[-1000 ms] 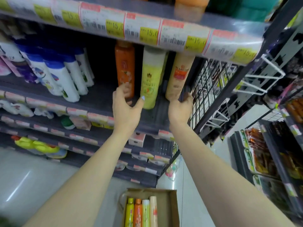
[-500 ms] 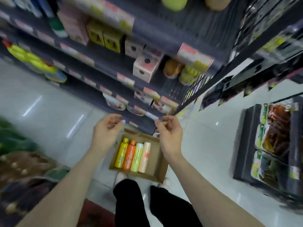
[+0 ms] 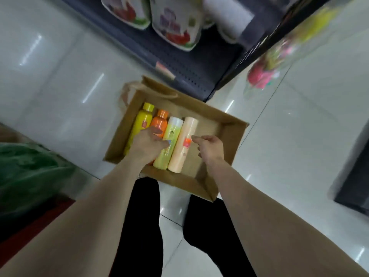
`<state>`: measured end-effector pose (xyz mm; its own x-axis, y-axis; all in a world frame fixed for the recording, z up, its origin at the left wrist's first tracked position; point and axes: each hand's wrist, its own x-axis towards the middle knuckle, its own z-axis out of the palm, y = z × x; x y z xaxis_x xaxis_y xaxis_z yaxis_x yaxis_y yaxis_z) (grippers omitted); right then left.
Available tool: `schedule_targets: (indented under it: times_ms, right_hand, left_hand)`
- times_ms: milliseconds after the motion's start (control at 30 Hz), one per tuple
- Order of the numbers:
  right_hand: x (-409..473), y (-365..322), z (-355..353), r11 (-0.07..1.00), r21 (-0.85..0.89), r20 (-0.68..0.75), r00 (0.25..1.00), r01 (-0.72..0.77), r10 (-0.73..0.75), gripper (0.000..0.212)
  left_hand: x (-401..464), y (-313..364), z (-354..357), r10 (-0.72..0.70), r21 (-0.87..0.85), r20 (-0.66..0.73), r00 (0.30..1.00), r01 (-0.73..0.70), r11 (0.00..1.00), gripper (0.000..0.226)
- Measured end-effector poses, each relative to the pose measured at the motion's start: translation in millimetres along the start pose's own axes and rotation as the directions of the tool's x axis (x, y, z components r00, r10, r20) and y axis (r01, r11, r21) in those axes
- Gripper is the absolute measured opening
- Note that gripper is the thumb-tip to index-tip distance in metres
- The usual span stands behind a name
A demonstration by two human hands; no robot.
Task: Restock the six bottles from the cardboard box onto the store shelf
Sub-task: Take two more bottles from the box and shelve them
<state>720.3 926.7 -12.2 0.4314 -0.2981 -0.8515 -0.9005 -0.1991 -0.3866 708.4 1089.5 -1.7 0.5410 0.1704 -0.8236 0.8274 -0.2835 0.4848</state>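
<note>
A cardboard box (image 3: 229, 136) lies on the floor in front of my feet. Side by side in it lie a yellow bottle (image 3: 140, 122), an orange bottle (image 3: 159, 121), a pale green bottle (image 3: 169, 144) and a peach bottle (image 3: 184, 144). My left hand (image 3: 147, 145) hovers over the orange and green bottles with curled fingers, holding nothing I can see. My right hand (image 3: 209, 149) is just right of the peach bottle, fingers loosely apart and empty. The dark bottom shelf (image 3: 189, 64) runs just beyond the box.
White refill pouches with flower prints (image 3: 175, 23) stand on the bottom shelf. A green bag (image 3: 26, 172) sits on the floor at the left. A dark display stand (image 3: 355, 176) is at the right edge. My black-clad legs (image 3: 143, 226) stand below the box.
My hands have come down from the upper shelf, where they were at the standing bottles, to the box on the floor. The view has tilted down with them and the box now looks closer.
</note>
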Motion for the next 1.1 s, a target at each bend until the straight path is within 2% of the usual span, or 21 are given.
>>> schedule_targets:
  times_ms: [133,233,367,533,733,933,1100]
  right_hand:
    - [70.0,39.6,17.8,0.994,-0.072,0.059,0.995,-0.080,0.085,0.066]
    - [105.4,61.6,33.2,0.991,-0.063,0.120,0.985,-0.120,0.127,0.065]
    - [126.9,79.6,52.7,0.991,-0.073,0.203,0.971,-0.113,0.125,0.047]
    - [136.0,87.9,60.2,0.995,-0.054,0.183,0.978,-0.086,0.095,0.051]
    - [137.3,91.7,52.4,0.995,-0.021,0.188,0.977,-0.098,0.100,0.056]
    - [139.6,100.2,39.9,0.993,-0.078,0.114,0.989,-0.088,0.097,0.069]
    - [138.7,100.4,37.2,0.994,-0.069,0.117,0.989,-0.084,0.092,0.067]
  left_hand:
    - [66.6,-34.5,41.0,-0.014,0.193,-0.023,1.000,0.018,0.981,0.057]
    - [103.7,-53.2,62.9,-0.007,0.281,-0.024,1.000,0.014,0.960,0.050]
    - [130.3,-63.0,81.2,0.073,0.432,-0.163,0.984,0.004,0.902,0.031]
    - [130.8,-61.0,93.3,0.079,0.581,-0.130,0.988,0.011,0.814,0.040]
    - [122.4,-58.9,108.8,0.042,0.581,-0.152,0.987,0.055,0.812,0.059]
    - [122.1,-70.3,121.6,-0.032,0.504,-0.059,0.998,0.057,0.862,0.065]
    - [129.7,-76.6,114.4,-0.009,0.546,-0.004,1.000,0.010,0.838,0.049]
